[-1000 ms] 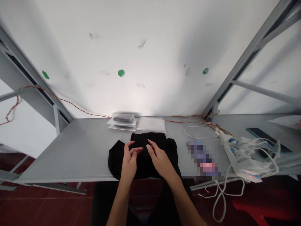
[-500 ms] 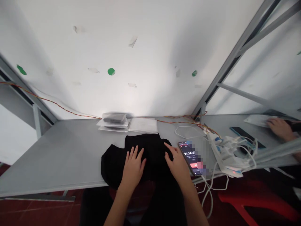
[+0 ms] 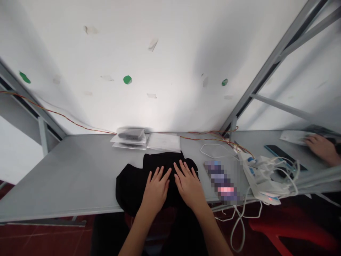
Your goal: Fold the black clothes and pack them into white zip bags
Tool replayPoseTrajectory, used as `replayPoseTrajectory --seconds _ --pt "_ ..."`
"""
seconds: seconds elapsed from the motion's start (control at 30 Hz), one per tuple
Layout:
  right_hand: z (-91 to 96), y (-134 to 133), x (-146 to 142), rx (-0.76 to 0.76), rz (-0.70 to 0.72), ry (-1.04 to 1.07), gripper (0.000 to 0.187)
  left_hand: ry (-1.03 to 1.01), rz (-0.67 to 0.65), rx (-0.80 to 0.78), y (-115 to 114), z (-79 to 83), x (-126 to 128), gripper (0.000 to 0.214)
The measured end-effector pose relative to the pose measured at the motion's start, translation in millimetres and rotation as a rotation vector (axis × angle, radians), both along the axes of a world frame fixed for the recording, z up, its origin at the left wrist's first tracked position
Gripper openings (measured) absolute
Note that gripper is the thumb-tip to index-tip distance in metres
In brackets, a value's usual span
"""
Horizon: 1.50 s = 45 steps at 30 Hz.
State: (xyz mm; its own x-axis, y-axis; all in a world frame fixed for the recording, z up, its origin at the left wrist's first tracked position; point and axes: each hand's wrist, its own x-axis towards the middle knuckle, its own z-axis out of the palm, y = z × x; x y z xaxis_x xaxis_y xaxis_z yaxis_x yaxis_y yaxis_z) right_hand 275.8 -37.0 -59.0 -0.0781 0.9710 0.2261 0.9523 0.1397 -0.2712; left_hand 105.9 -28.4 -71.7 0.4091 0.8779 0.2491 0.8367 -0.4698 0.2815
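A black cloth item (image 3: 130, 186), which looks like a garment partly folded, lies at the front edge of the grey table (image 3: 66, 174). My left hand (image 3: 157, 188) rests flat on its middle with the fingers spread. Close beside it, my right hand (image 3: 189, 185) presses on the right part of the cloth, palm down and fingers stretched. Neither hand grips the fabric. Part of the cloth is hidden beneath both hands, so its exact kind cannot be made out.
Behind the cloth lie translucent zip bags (image 3: 129, 138) and a flat white packet (image 3: 163, 142). To the right are a phone (image 3: 222, 183), blurred out, and a white power strip (image 3: 259, 185) with tangled cables. Another person's hand (image 3: 321, 147) rests at the far right.
My right hand has moved left across the cloth, closer to my left hand. My left hand has shifted slightly right. The cloth stays in about the same place.
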Motion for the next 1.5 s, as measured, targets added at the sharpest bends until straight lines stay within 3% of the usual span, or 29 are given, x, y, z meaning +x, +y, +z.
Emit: replayPoseTrajectory --seconds 0.13,0.3,0.37,0.47,0.6,0.67,0.73,0.8,0.87,0.97,1.03,1.13,1.2,1.33,1.5 --pt "-5.4 3 7 -0.038 0.005 -0.032 0.055 0.118 0.136 0.071 -3 -8.9 -30 0.051" --pt "10.6 28 33 -0.140 0.120 0.135 0.050 0.124 0.089 0.081 7 -6.2 -64 0.049" --pt "23.9 54 44 -0.153 0.113 0.274 0.044 0.084 0.067 0.059 30 7.4 -69 0.040" --pt "38.9 107 55 -0.148 -0.036 0.367 0.044 0.031 0.052 0.034 88 35.6 -65 0.037" --pt "34.6 170 52 -0.212 -0.133 0.390 0.040 0.092 -0.023 0.006 162 59.2 -43 0.021" --pt "26.9 186 49 -0.240 -0.136 0.419 0.038 0.138 -0.045 -0.011 181 62.1 -32 0.016" --pt "22.0 193 47 -0.240 -0.124 0.455 0.039 0.177 -0.056 -0.013 185 65.0 -22 0.019" --pt "23.0 188 50 -0.208 -0.100 0.490 0.039 0.205 -0.069 0.002 176 73.3 -17 0.026" --pt "29.6 172 58 -0.150 -0.064 0.518 0.038 0.226 -0.086 0.023 153 88.4 -17 0.030" --pt "42.5 133 79 -0.092 -0.006 0.530 0.043 0.253 -0.094 0.036 93 112.6 -27 0.024" --pt "47.1 105 95 -0.165 0.062 0.500 0.048 0.287 -0.051 0.004 45 116.9 -36 0.023" --pt "45.2 78 111 -0.336 0.235 0.445 0.065 0.251 0.054 -0.085 -13 95.0 -44 0.024" --pt "42.0 77 111 -0.399 0.331 0.411 0.083 0.200 0.113 -0.111 -31 68.6 -44 0.026" --pt "44.4 100 94 -0.483 0.338 0.245 0.098 0.090 0.254 -0.044 -30 23.9 -35 0.028" --pt "62.1 116 66 -0.422 0.236 0.001 0.086 0.005 0.391 0.027 -19 6.8 -29 0.035"
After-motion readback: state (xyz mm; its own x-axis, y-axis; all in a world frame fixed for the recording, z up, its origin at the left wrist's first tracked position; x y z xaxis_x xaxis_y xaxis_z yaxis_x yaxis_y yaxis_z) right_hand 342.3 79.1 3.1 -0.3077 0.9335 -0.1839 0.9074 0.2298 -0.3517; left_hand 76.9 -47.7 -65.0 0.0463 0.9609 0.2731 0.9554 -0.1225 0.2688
